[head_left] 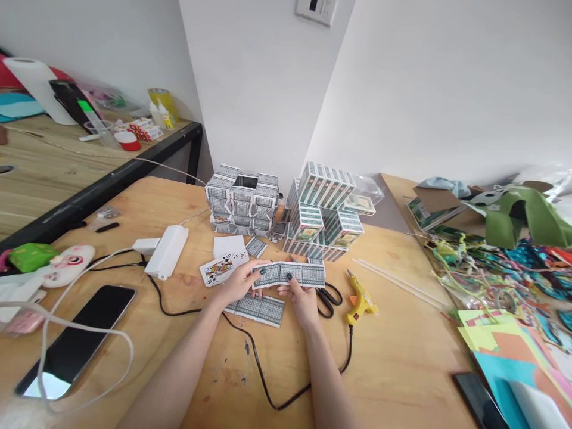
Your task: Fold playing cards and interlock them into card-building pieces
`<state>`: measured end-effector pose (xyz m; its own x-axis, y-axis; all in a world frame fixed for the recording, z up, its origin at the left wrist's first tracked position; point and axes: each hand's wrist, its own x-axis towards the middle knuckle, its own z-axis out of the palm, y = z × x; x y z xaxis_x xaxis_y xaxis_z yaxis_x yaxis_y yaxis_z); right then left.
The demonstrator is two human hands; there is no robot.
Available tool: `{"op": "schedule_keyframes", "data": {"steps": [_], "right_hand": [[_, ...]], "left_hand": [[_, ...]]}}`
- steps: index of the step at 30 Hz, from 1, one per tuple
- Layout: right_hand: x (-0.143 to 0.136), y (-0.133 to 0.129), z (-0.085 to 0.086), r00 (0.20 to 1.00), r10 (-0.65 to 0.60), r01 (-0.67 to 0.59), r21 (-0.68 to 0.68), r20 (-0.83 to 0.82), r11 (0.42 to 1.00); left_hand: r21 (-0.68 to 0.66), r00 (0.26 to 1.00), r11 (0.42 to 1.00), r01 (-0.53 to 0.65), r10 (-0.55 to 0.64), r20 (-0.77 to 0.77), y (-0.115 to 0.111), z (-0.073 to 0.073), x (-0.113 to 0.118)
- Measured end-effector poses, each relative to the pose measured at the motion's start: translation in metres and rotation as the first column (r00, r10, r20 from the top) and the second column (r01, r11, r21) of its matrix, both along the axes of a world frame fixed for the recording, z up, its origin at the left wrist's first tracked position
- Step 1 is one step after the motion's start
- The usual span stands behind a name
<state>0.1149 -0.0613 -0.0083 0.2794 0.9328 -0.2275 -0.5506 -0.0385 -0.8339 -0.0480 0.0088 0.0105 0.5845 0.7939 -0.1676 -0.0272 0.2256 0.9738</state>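
Note:
Between my two hands is a strip of playing cards (pixel 291 274) joined edge to edge, patterned backs facing up. My left hand (pixel 243 280) grips its left end, thumb on top. The middle of the strip is pinched by my right hand (pixel 300 295), its thumb pressing from above. Under it on the table lies a second card strip (pixel 261 310). Loose face-up cards (pixel 218 269) are beside my left hand. Behind stands a box-like structure built from cards (pixel 243 202), with a square opening on top. Black-handled scissors (pixel 329 300) lie partly hidden by the held strip.
Stacked card boxes (pixel 319 208) stand at the back. A yellow glue gun (pixel 358 300) with a black cord lies right, near clear sticks (pixel 400 281). A white power strip (pixel 167 252), cables and a tablet (pixel 80 339) are left. Coloured paper (pixel 504 357) and craft scraps cover the right.

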Motion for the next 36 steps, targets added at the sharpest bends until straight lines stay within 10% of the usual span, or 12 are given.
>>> {"op": "schedule_keyframes", "data": {"steps": [36], "right_hand": [[0.004, -0.004, -0.003, 0.987, 0.151, -0.149, -0.044, 0.059, 0.988]], "left_hand": [[0.027, 0.982, 0.991, 0.133, -0.127, -0.142, 0.008, -0.006, -0.01]]}}
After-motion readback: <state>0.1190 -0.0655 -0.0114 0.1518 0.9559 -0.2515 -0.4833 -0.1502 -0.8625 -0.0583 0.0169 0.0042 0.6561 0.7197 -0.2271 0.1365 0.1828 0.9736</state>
